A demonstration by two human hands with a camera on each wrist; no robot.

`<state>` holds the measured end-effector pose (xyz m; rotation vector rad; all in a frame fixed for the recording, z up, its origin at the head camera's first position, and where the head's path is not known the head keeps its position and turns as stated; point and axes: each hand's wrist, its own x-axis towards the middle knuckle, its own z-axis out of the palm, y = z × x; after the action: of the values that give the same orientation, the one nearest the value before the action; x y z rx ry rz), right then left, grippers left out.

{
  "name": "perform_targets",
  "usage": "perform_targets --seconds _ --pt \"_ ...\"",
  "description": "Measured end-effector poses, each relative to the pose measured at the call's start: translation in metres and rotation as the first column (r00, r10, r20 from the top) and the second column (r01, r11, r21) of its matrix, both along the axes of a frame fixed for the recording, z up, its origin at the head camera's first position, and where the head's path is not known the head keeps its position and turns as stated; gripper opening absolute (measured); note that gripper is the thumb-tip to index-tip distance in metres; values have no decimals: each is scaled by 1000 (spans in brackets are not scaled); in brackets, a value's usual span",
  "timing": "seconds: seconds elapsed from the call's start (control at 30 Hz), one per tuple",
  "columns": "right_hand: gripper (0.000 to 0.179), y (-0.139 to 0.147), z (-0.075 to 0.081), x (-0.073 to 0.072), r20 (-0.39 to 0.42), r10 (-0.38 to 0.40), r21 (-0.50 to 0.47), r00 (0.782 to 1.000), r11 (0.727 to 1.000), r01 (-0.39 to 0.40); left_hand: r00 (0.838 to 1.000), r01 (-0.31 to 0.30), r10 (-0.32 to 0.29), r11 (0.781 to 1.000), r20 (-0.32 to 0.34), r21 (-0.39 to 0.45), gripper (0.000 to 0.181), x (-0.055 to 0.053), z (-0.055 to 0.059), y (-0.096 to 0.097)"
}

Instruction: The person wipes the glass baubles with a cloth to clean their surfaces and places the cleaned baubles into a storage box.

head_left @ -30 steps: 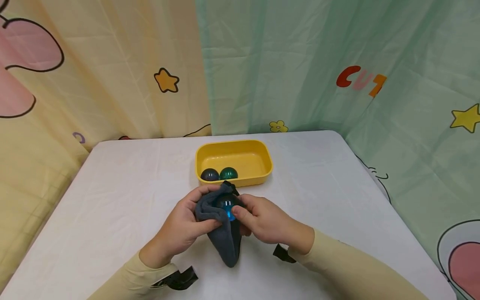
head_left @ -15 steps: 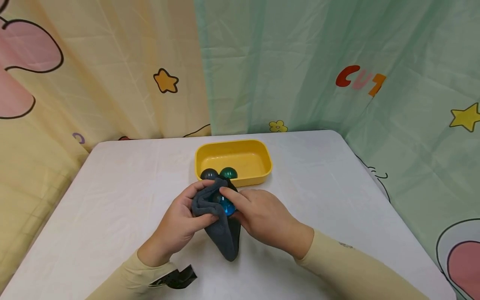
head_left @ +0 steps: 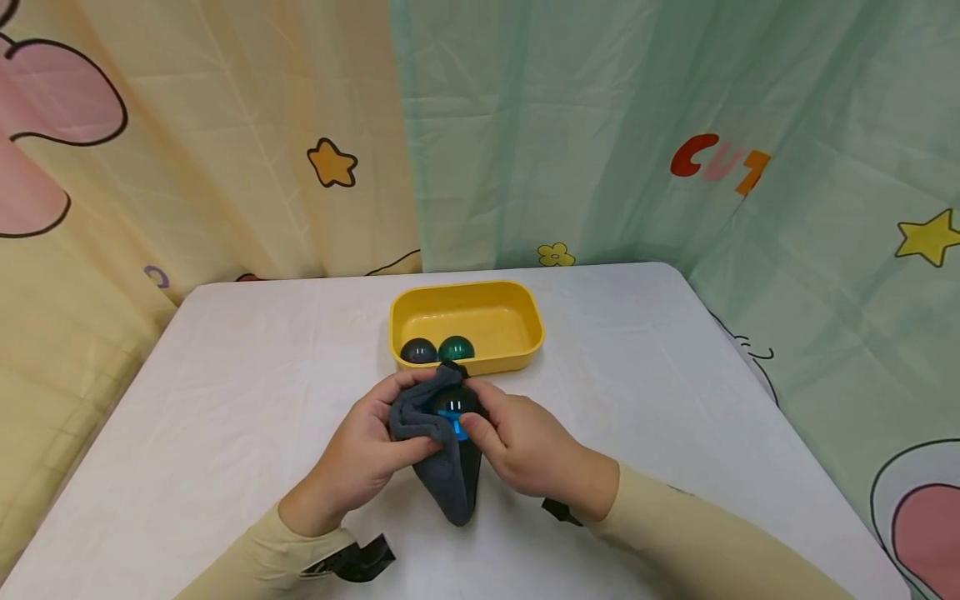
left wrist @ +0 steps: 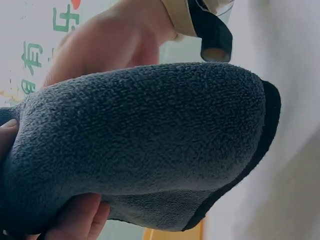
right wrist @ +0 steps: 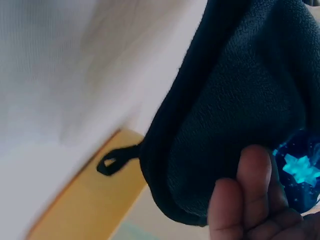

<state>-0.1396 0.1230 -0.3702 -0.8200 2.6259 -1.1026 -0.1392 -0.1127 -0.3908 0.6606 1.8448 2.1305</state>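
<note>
In the head view my left hand (head_left: 356,454) holds a dark grey towel (head_left: 446,487) bunched around a clear blue ball (head_left: 454,414). My right hand (head_left: 532,442) pinches that ball from the right, thumb on its near side. A pale star-like shape shows inside the ball (right wrist: 300,172) in the right wrist view, beside the right fingers (right wrist: 254,170). One end of the towel hangs down toward me in a point. From the left wrist, the towel (left wrist: 140,130) hides the ball and most of the left hand.
Just beyond my hands stands a yellow tray (head_left: 517,361) on the white table (head_left: 247,375). A dark ball (head_left: 418,351) and a green ball (head_left: 456,347) sit at its near left. Patterned curtains (head_left: 525,125) hang behind the table and at its sides.
Half a second ago my right hand had turned over the ball, its fingers covering the top. It has since turned back, thumb lower, leaving more of the ball visible. The left hand hardly moved.
</note>
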Motion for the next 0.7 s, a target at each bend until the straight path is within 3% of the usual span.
perform_targets --seconds 0.07,0.13,0.17,0.23,0.27,0.3,0.33,0.37,0.43,0.47,0.5,0.53,0.6,0.63,0.7 --pt "61 0 1 1 -106 28 84 994 996 -19 1000 -24 24 1000 -2 -13 67 -1 0 -2" --pt "71 1 2 1 -241 76 155 967 987 -39 999 -47 47 998 2 -30 67 -1 -1 -3" --pt "73 1 2 0 -324 103 191 940 981 -41 999 -53 54 998 7 -32 67 -2 -1 -4" --pt "70 2 1 -2 -496 147 243 856 970 -26 998 -52 52 998 16 -29 67 -2 -1 -6" --pt "67 2 1 -3 -556 161 254 815 967 -18 999 -47 47 999 20 -26 66 -2 -1 -6" --pt "65 2 1 -4 -589 169 258 790 966 -15 999 -39 39 999 20 -20 66 -2 -1 -6" --pt "64 3 1 -4 -587 164 254 792 967 -12 999 -29 29 1000 17 -10 65 -2 -1 -6" --pt "63 3 2 -5 -546 152 236 824 971 -23 1000 -18 18 1000 14 -1 65 -2 -1 -6" --pt "59 3 5 -5 -368 112 161 923 985 -55 1000 0 0 1000 3 16 64 -2 -1 -6" --pt "54 2 5 -6 -251 85 104 964 993 -60 1000 8 -8 1000 -1 20 64 -2 -1 -5" --pt "46 2 6 -6 -126 58 43 990 998 -53 1000 13 -13 1000 -3 20 64 -2 0 -5" --pt "37 2 6 -7 -7 29 -10 1000 1000 -29 1000 17 -17 1000 -2 15 64 -1 0 -4" --pt "30 1 5 -8 152 4 -82 988 997 9 1000 16 -16 1000 8 2 65 -1 0 -3" --pt "33 0 4 -9 180 -9 -86 984 996 25 1000 12 -12 1000 13 -6 65 0 0 -2" --pt "39 -1 2 -9 118 -26 -38 993 999 31 1000 4 -4 1000 20 -16 66 0 -1 -2"
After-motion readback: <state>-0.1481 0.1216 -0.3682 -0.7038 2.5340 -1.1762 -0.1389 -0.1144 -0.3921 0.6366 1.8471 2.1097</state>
